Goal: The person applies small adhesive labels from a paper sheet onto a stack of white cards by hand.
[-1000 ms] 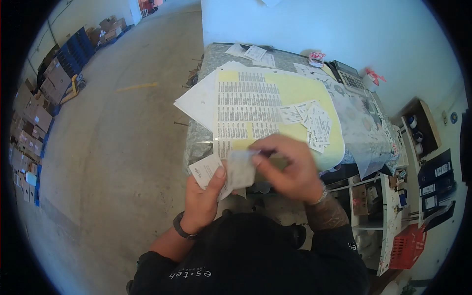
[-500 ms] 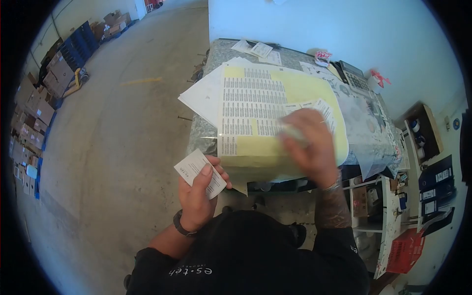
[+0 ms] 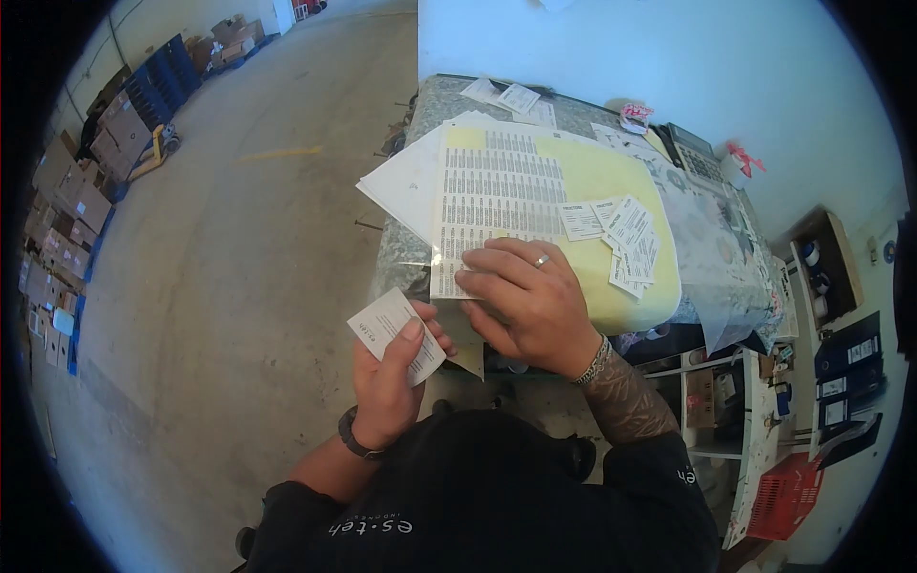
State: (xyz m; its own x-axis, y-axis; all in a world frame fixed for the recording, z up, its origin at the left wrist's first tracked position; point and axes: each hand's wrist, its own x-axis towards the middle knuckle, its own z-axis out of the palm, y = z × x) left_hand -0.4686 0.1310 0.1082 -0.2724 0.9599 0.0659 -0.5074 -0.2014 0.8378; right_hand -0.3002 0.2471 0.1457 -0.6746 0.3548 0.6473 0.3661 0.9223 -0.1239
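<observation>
My left hand (image 3: 387, 377) grips a white printed card (image 3: 390, 329), thumb pressed across its face and fingers behind it. The card is tilted, held off the near left corner of the table. Over the lower left part of a yellow sheet of small printed labels (image 3: 492, 181) is my right hand (image 3: 530, 310). Its fingers are bent, with the fingertips at the lowest labels and the thumb apart below them. My palm and fingers hide part of that label area. To the right, a loose pile of small white cards (image 3: 621, 229) lies on the yellow sheet.
Under the yellow sheet, white papers (image 3: 396, 181) stick out on the table's left side. A calculator (image 3: 697, 153) and more papers (image 3: 521, 98) lie toward the wall. Shelving (image 3: 716, 444) and a red basket (image 3: 781, 497) stand at right. Boxes on pallets (image 3: 67, 234) line the far left.
My right hand has moved left and down from beside the card pile to the sheet's lower left, uncovering the pile. My left hand still holds its card.
</observation>
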